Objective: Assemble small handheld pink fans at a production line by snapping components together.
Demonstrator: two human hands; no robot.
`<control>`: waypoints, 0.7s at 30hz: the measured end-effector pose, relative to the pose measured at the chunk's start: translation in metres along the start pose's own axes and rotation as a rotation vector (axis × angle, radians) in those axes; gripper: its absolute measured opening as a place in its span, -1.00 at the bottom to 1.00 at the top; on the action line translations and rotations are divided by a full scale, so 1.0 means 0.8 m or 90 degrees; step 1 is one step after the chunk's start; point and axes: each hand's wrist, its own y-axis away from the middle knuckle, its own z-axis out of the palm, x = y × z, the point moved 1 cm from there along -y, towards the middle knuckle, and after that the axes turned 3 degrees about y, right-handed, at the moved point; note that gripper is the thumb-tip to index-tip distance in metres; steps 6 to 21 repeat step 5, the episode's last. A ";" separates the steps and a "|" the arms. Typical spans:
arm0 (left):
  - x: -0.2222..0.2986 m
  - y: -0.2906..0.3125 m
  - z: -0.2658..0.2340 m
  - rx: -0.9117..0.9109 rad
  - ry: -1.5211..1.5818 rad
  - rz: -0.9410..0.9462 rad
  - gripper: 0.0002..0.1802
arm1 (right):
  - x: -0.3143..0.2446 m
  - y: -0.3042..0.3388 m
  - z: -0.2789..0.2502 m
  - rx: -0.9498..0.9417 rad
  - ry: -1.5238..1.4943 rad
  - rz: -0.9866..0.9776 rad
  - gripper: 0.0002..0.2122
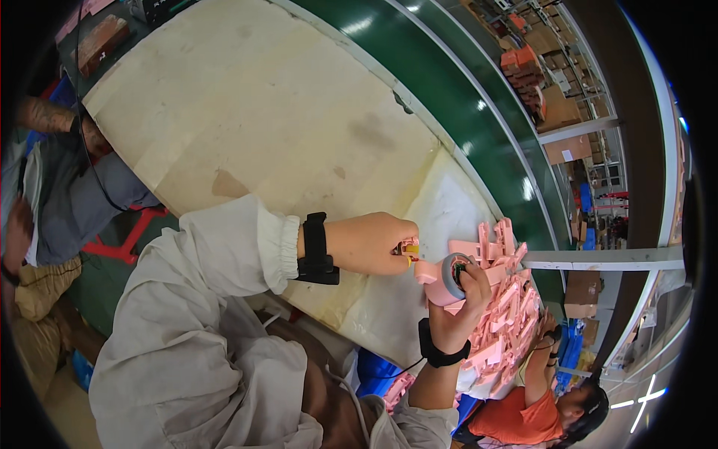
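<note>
My left hand (pixel 380 243) reaches in over the pale table with its fingers curled closed. A small pink piece with a yellow part (pixel 408 249) shows at its fingertips; its kind is not clear. Just to the right, my right hand (pixel 471 290) grips a pink round plastic part with a grey rim (pixel 446 280). A short pink arm of that part points toward my left hand, close to its fingertips. Beside and beyond my right hand lies a heap of pink plastic pieces (pixel 502 299). Both wrists wear black bands.
The table (pixel 284 112) has a stained, cream-coloured cover. Along its far side runs a green conveyor belt (pixel 479 112) with metal rails. A co-worker in an orange top (pixel 516 419) reaches to the heap at the right. Another person (pixel 75 194) sits at the left near a red stool (pixel 123 239).
</note>
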 end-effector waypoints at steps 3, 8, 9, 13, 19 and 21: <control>0.001 -0.001 -0.001 -0.037 -0.053 -0.022 -0.70 | 0.001 0.002 -0.003 -0.015 -0.007 -0.013 -0.42; 0.003 0.000 -0.002 -0.033 -0.131 -0.016 -0.68 | -0.002 -0.001 -0.006 -0.055 -0.006 -0.023 -0.39; 0.003 0.000 -0.002 -0.033 -0.131 -0.016 -0.68 | -0.002 -0.001 -0.006 -0.055 -0.006 -0.023 -0.39; 0.003 0.000 -0.002 -0.033 -0.131 -0.016 -0.68 | -0.002 -0.001 -0.006 -0.055 -0.006 -0.023 -0.39; 0.003 0.000 -0.002 -0.033 -0.131 -0.016 -0.68 | -0.002 -0.001 -0.006 -0.055 -0.006 -0.023 -0.39; 0.003 0.000 -0.002 -0.033 -0.131 -0.016 -0.68 | -0.002 -0.001 -0.006 -0.055 -0.006 -0.023 -0.39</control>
